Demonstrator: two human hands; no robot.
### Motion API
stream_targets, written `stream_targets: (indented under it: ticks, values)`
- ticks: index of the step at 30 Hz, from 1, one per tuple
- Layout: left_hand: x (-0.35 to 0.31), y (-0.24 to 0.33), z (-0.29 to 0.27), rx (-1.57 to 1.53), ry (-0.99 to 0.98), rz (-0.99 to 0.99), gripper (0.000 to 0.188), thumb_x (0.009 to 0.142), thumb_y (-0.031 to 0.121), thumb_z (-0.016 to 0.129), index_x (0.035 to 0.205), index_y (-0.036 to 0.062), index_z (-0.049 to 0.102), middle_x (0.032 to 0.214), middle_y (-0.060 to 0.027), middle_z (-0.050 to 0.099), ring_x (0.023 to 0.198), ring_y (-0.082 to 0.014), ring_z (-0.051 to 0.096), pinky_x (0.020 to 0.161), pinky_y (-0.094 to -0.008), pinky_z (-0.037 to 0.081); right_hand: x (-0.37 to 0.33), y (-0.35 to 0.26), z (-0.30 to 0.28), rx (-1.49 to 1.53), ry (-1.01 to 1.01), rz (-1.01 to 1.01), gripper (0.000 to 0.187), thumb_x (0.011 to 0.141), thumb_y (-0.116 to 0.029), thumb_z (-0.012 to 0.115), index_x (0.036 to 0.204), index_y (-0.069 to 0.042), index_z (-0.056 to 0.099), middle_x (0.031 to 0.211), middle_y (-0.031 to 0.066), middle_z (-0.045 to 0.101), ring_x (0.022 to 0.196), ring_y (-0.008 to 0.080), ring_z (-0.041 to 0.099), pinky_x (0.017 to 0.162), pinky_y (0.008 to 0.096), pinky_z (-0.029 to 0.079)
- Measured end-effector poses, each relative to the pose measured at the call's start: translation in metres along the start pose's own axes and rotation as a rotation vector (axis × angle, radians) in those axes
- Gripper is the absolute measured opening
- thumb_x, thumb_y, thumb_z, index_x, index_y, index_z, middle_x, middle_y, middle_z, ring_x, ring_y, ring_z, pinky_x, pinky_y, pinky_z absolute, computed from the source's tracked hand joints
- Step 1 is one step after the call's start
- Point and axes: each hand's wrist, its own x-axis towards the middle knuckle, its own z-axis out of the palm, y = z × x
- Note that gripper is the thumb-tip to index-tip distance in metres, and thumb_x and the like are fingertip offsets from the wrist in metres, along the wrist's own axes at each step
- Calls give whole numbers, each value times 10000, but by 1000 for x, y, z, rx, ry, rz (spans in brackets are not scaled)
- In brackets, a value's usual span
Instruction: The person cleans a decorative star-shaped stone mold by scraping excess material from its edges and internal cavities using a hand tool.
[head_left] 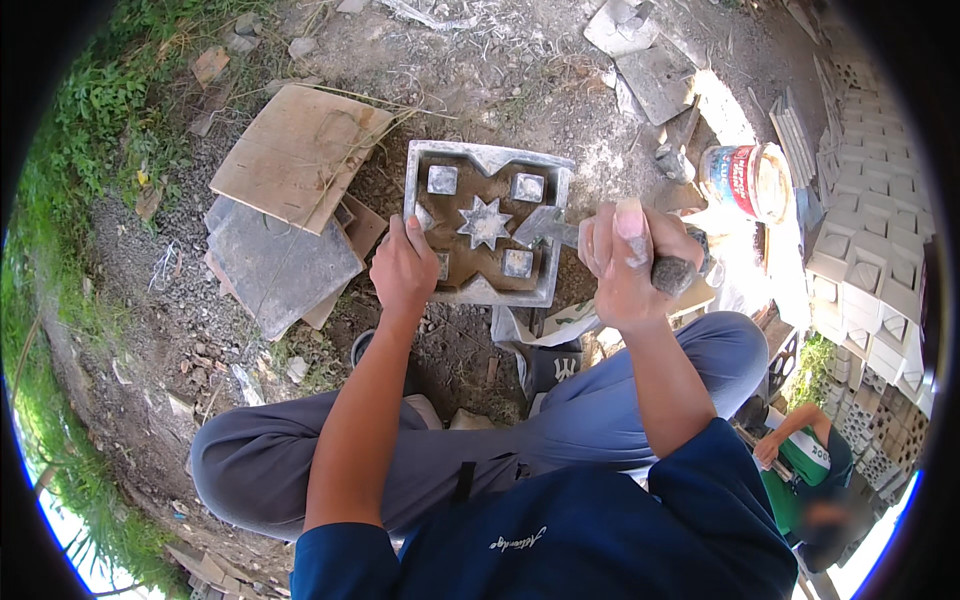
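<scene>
A grey rectangular block mould [490,291] lies on the ground in front of my crossed legs. Inside it stand an eight-pointed star [485,222] and several square studs, with brown, earthy material between them. My left hand [404,268] is closed on the mould's left rim, its fingertips over the edge. In my right hand [628,262] is a small trowel [543,228], gripped by its handle, whose rounded butt shows below the fist. The trowel's blade reaches over the mould's right side, near the star; I cannot tell whether it touches the fill.
Stacked boards [298,158] lie to the left. A paint bucket [745,182] stands at the right, with flat slabs [650,75] beyond. Pale patterned blocks [865,235] are piled along the far right. Another person in green [805,455] is at the lower right.
</scene>
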Motion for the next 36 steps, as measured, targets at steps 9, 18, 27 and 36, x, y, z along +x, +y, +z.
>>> stream_targets:
  ticks: [9,18,27,36]
  values:
    - [10,-2,5,-186,84,-86,479,1086,311,335,958,-18,659,822,-292,681,827,-521,644,739,-583,506,-1,27,-5,130,24,-36,246,1066,-131,533,859,-1,509,642,43,538,522,89,447,491,269,376]
    - [8,2,4,-204,88,-91,494,1086,282,333,957,-62,663,866,-331,663,849,-548,610,752,-597,463,2,25,2,13,76,106,420,1053,-70,517,652,-34,396,559,26,428,472,105,342,449,298,275]
    - [5,5,1,-191,74,-109,519,1084,298,331,952,-68,674,877,-338,664,866,-550,611,772,-606,472,0,22,-1,-51,99,89,351,1035,-55,556,695,-7,479,566,-4,411,478,103,380,450,302,288]
    - [6,-5,1,-168,81,-68,521,1084,288,331,977,-79,685,864,-332,671,849,-543,623,766,-593,488,-1,7,5,163,140,-31,374,1036,-77,558,684,-23,441,562,30,487,481,115,415,450,306,345]
